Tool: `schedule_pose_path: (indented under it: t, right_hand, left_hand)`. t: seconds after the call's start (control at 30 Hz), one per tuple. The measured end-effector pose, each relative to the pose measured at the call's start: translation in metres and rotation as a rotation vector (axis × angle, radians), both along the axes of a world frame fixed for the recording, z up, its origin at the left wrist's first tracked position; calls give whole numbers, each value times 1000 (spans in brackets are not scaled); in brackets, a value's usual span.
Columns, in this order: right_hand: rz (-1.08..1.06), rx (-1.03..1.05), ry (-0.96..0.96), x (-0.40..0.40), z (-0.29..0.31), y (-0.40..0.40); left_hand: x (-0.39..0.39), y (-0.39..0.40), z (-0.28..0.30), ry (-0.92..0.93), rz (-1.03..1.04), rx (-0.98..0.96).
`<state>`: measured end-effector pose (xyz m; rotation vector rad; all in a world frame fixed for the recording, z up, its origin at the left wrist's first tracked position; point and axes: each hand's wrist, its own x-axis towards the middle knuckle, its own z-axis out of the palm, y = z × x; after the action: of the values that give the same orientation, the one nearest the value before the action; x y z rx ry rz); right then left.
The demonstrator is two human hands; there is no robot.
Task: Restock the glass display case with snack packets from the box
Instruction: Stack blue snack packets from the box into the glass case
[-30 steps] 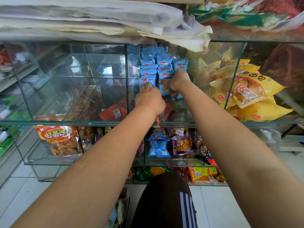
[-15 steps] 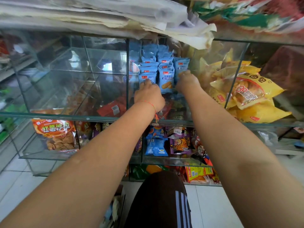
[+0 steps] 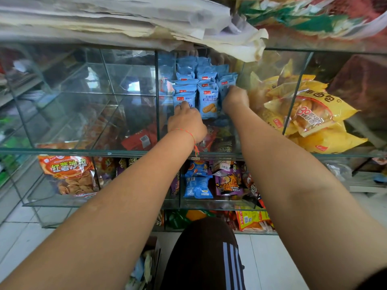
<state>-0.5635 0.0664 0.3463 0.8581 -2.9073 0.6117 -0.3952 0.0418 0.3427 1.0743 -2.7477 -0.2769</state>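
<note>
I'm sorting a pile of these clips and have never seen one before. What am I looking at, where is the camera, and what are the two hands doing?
There is no machine here: a person wears a wide-angle camera on the head, so you look forward and down along both bare arms. In front stands a glass display case split into compartments. Both hands reach into the upper middle compartment, which holds rows of upright blue biscuit packets. The left hand, with a thin red string at the wrist, has its fingers on the front left packet. The right hand is at the right-hand row; its fingers are hidden, so its grip cannot be told. Yellow bread bags fill the compartment to the right, and an orange chip bag lies on the shelf below, left.
</note>
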Motion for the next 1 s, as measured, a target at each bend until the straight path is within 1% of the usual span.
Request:
schedule_pose_path:
  t: [0.1, 0.2, 0.37, 0.5, 0.77, 0.9, 1.0]
  right_hand:
    - [29, 12, 49, 7, 4, 9]
    - [58, 12, 26, 13, 2, 13]
    - [1, 17, 6, 11, 0, 12]
    - [4, 31, 19, 11, 0, 9]
    - [-4, -18, 19, 15, 4, 12]
    - [-39, -113, 23, 19, 11, 14]
    - [-58, -250, 21, 21, 29, 16]
  left_hand:
    - [-1, -1, -1, 2, -2, 0]
    - [-1, 0, -2, 5, -2, -4]
    - [0, 1, -1, 3, -1, -20]
    - [1, 1, -1, 11, -2, -21]
    - [0, 0, -1, 14, 1, -44]
    - [-2, 0, -2, 48, -4, -60]
    - [-1, -1, 2, 153, -16, -43]
